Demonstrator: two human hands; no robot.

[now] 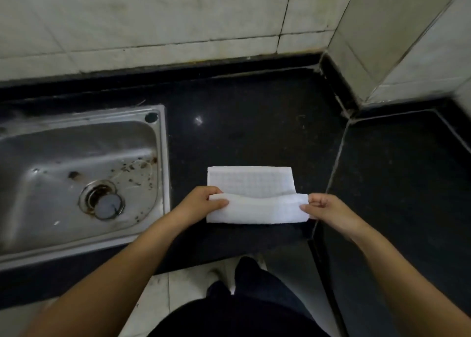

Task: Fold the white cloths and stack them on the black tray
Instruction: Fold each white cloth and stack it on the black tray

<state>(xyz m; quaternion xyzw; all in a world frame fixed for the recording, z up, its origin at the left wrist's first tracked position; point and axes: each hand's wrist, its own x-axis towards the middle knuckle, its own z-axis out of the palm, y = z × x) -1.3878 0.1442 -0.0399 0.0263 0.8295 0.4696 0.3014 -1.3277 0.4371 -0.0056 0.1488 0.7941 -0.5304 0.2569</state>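
The left hand (pixel 204 200) pinches the left end of a white cloth (pixel 251 196), thumb on top and fingers curled under the raised fold. The right hand (pixel 322 208) does the same at the other end, fingertips closed on the corner, the remaining fingers tucked in. Between them the near part of the cloth is lifted and rolled over toward the wall, sagging a little in the middle, while the far half lies flat and shows a faint grid pattern. The cloth sits on a black stone counter (pixel 242 122), near its front edge, just beside a seam where the next slab begins on the right. Well to the left, a steel sink (pixel 163 158) is let into the counter, its basin spotted with brown debris around the drain (pixel 103 200). Pale, stained wall tiles (pixel 165 18) rise behind. Below the counter edge I can see the person's dark trousers (pixel 254 298) over a light tiled floor.
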